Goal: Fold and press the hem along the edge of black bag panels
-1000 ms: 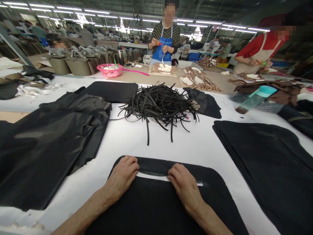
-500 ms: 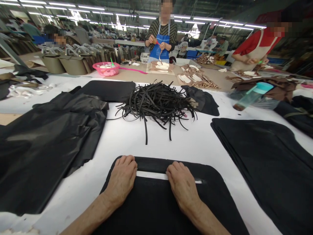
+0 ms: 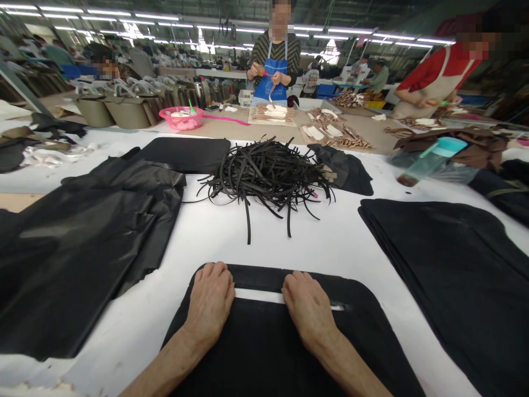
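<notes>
A black panel with rounded corners point(image 3: 264, 342), perhaps leather, lies in front of me on the white tabletop. A long, narrow slot point(image 3: 260, 296) runs across it near its far edge, and white shows through. My left hand point(image 3: 210, 300) is curled over the strip beyond the slot on the left side. Farther right, my right hand point(image 3: 308, 303) bends over the same strip, thumb side toward the slot. Both hands' fingertips are hidden under the knuckles. Beyond the panel sits a tangled heap of thin black strips point(image 3: 268, 171).
Black sheets point(image 3: 82, 259) lie at left; stacked black panels point(image 3: 450, 264) at right. A teal-lidded bottle point(image 3: 432, 160) lies tilted at the right. Across the table, a person in a blue apron point(image 3: 270, 71) handles a strip, near a pink basin point(image 3: 181, 118).
My view has shifted very slightly, moving the surroundings a little to the right. Both hands stay on the panel's far strip, the left wrist a touch farther right.
</notes>
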The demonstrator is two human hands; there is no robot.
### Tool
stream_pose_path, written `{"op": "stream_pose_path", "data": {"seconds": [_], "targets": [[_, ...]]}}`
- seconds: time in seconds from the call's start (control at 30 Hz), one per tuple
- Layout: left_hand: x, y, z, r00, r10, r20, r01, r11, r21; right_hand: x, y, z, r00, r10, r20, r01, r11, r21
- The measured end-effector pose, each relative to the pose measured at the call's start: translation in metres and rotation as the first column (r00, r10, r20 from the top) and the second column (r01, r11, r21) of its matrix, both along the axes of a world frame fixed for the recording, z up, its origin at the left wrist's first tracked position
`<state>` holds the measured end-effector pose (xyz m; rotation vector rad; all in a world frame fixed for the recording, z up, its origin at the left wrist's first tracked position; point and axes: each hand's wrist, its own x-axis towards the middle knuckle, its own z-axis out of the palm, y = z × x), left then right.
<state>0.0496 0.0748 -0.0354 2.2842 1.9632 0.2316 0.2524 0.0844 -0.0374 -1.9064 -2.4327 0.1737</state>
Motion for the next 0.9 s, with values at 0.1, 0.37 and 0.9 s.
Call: {"op": "stream_pose_path", "data": {"seconds": [0.1,0.37,0.9], "targets": [[0.003,-0.001,0.000,0.999,0.009,-0.031,-0.009,1.000,0.007,-0.001,0.001,0.004,1.000,-0.018,0.003,0.018,0.999,-0.045],[0.005,0.001,-0.007,0.843,-0.456,-0.287,0.498,0.862,0.093,-0.002,0.008,0.016,0.999,-0.053,0.012,0.054,0.987,-0.154],[-0.031,-0.004,-0.024,0.792,-0.519,-0.322,0.573,0.814,0.098,0.002,0.010,0.016,0.999,-0.032,-0.028,0.027,0.988,-0.151]]}}
